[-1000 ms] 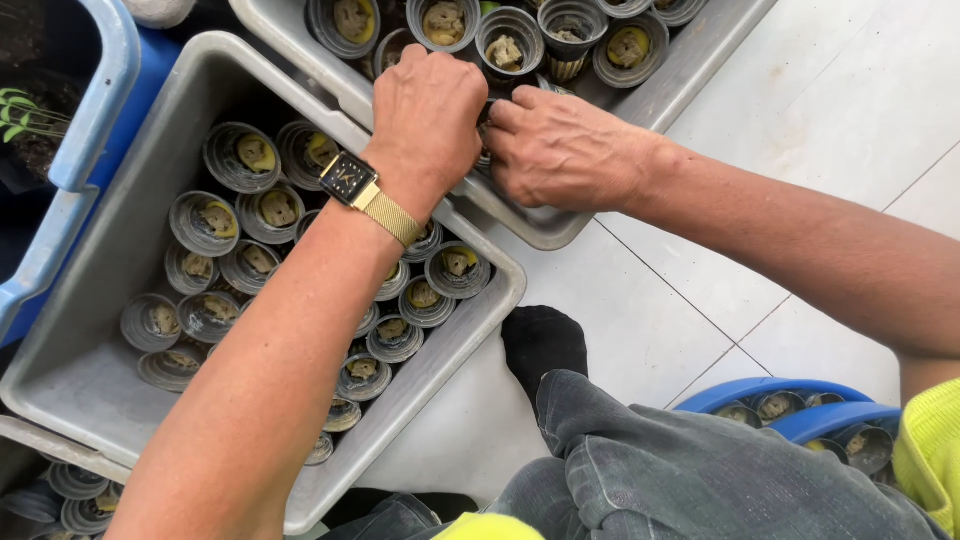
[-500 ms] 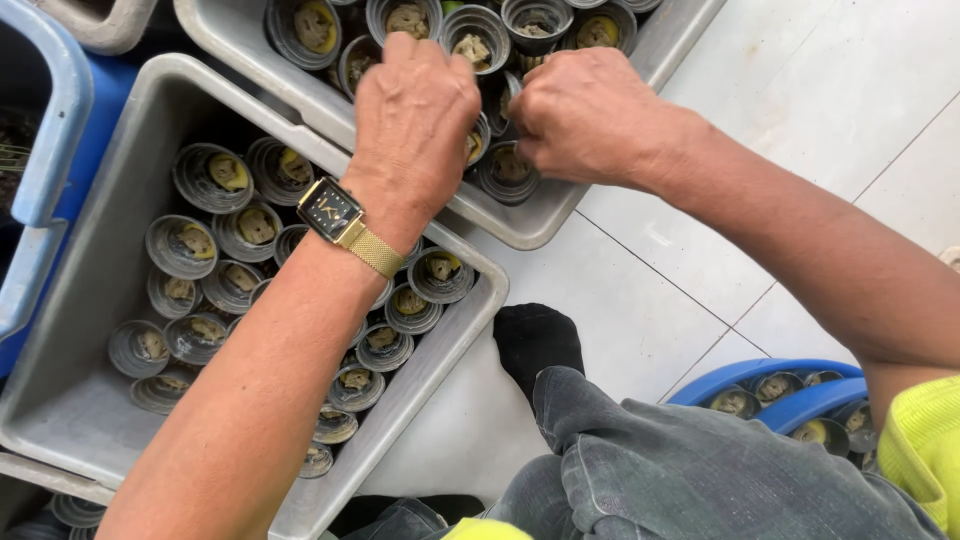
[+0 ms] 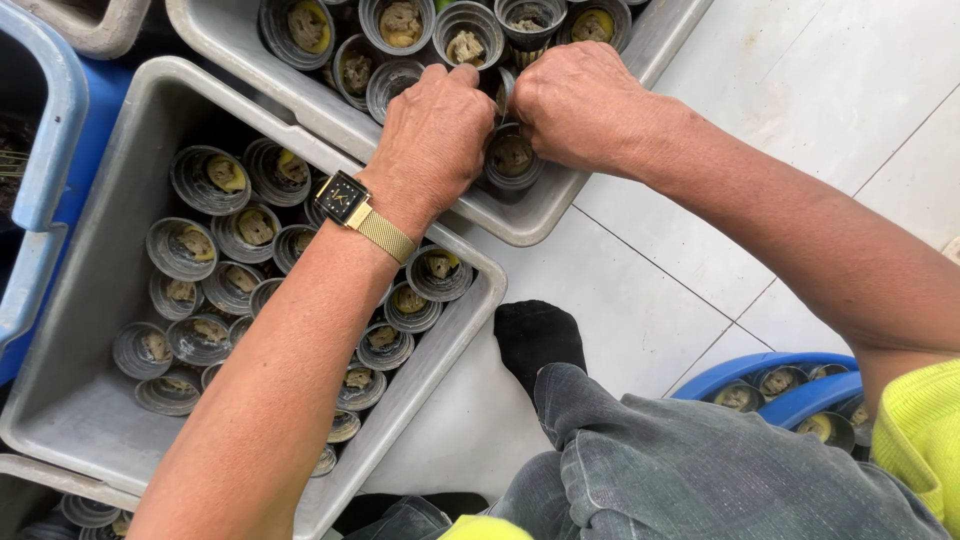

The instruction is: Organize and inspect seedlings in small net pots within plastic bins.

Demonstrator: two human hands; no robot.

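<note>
- Since a second ago both hands have drawn closer together at the upper tray's near edge; the work now centres on one small pot [image 3: 513, 158] there.
- Left hand [image 3: 435, 135] is clenched, knuckles up, beside that pot; what it grips is hidden.
- Right hand [image 3: 580, 105] is clenched just above the pot.
- Pots are round, thin-walled, grey, filled with crumbly brownish plugs.
- Grey plastic trays [image 3: 90, 420], smooth, round-cornered, lie on the pale tiled floor [image 3: 800, 90].

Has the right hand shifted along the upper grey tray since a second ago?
Yes. The right hand has moved up, from the upper grey tray's near rim to over its pots, beside the left hand.
</note>
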